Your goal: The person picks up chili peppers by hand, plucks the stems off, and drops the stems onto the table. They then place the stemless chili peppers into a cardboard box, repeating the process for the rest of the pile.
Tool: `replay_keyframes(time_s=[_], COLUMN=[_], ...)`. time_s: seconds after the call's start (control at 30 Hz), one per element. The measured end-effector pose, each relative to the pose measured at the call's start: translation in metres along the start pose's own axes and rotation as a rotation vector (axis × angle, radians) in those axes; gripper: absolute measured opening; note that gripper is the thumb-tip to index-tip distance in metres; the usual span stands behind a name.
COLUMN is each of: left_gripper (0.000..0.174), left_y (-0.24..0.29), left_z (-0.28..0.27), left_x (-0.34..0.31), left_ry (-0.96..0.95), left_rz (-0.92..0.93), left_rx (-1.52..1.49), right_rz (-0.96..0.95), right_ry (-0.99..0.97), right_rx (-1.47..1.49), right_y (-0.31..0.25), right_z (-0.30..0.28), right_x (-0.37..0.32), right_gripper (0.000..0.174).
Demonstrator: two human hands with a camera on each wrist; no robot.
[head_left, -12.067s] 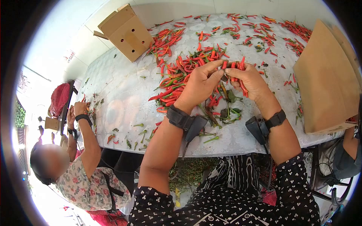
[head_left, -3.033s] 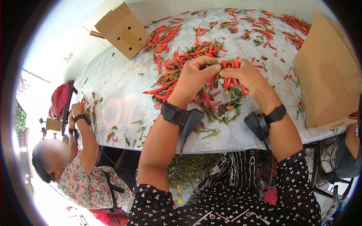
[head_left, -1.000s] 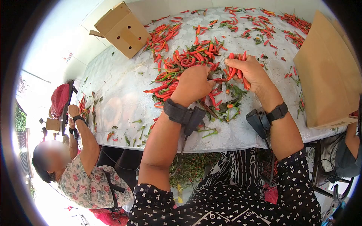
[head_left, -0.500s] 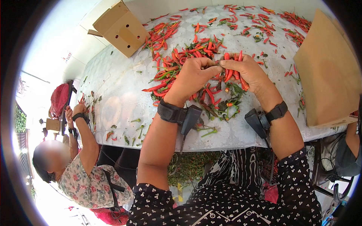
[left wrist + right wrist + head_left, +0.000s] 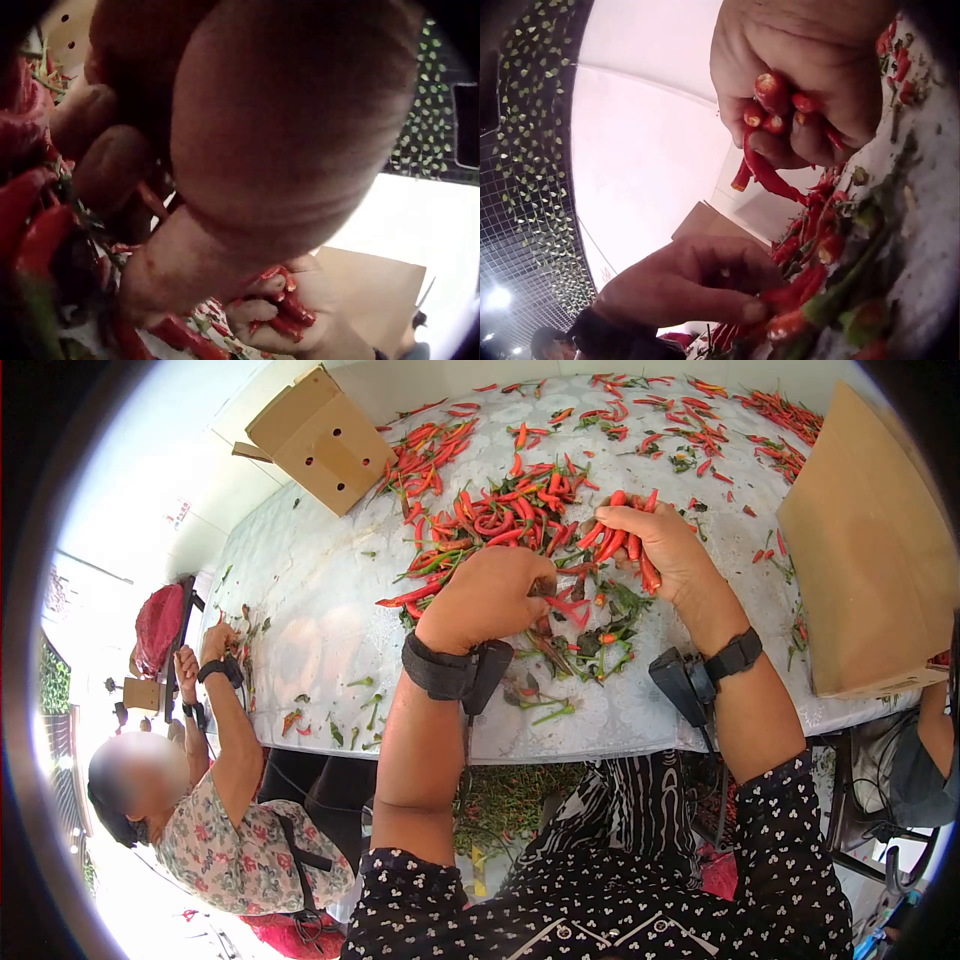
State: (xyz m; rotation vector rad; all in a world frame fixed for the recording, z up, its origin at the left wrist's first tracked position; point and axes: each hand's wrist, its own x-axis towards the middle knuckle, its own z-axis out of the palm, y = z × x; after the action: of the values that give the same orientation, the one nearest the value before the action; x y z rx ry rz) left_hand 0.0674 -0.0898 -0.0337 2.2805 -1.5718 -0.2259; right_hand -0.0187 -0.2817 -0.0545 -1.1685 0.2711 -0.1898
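My left hand (image 5: 490, 595) is over the near side of a heap of red chilies (image 5: 505, 520), its thumb and fingers pinching a red chili (image 5: 804, 283), as the right wrist view shows. Its fingertips are partly hidden in the head view. To its right and slightly farther back, my right hand (image 5: 665, 550) grips a bunch of red chilies (image 5: 615, 540) above the table. In the right wrist view, several cut-looking ends (image 5: 769, 88) poke out between its curled fingers. The hands are apart. Leaves and green stems (image 5: 605, 650) lie just below them.
A cardboard box (image 5: 325, 445) stands at the back left, and a larger one (image 5: 865, 550) at the right. More chilies (image 5: 435, 455) are scattered on the patterned tablecloth (image 5: 300, 580). Another person (image 5: 240, 840) sits at the left; someone's arm shows at the far right.
My left hand has moved away from my right hand, down and left to the heap. The right hand keeps its bunch of chilies, its thumb now apart from the left hand.
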Motion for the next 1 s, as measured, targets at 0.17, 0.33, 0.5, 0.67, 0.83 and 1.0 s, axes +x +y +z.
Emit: replay_keyframes(time_s=[0.17,0.33,0.5,0.67,0.83,1.0], left_gripper=[0.021,0.022,0.023,0.021,0.020,0.019], left_y=[-0.007,0.001,0.004,0.007,0.010,0.006], left_z=[-0.001,-0.004,0.005,0.007,0.004,0.006], left_x=[0.005,0.012,0.018,0.020,0.019,0.019], left_ry=[0.182,0.363,0.398,0.346,0.272,0.266], left_rz=[-0.027,-0.287,-0.236,-0.171,-0.191,-0.213], left_rx=[-0.042,-0.323,-0.437,-0.483,-0.677,-0.697], right_rz=[-0.047,-0.076,-0.009,-0.017,-0.065,-0.083], right_ry=[0.012,0.088,0.030,-0.014,-0.030,-0.005], right_rx=[0.045,0.029,-0.057,-0.078,-0.109,-0.126], right_y=[0.001,-0.003,-0.003,0.002,0.000,0.000], right_z=[-0.003,-0.002,0.005,0.004,0.003,0.004], right_x=[0.004,0.002,-0.002,0.000,0.000,-0.001], right_gripper=[0.018,0.019,0.018,0.019,0.015,0.014])
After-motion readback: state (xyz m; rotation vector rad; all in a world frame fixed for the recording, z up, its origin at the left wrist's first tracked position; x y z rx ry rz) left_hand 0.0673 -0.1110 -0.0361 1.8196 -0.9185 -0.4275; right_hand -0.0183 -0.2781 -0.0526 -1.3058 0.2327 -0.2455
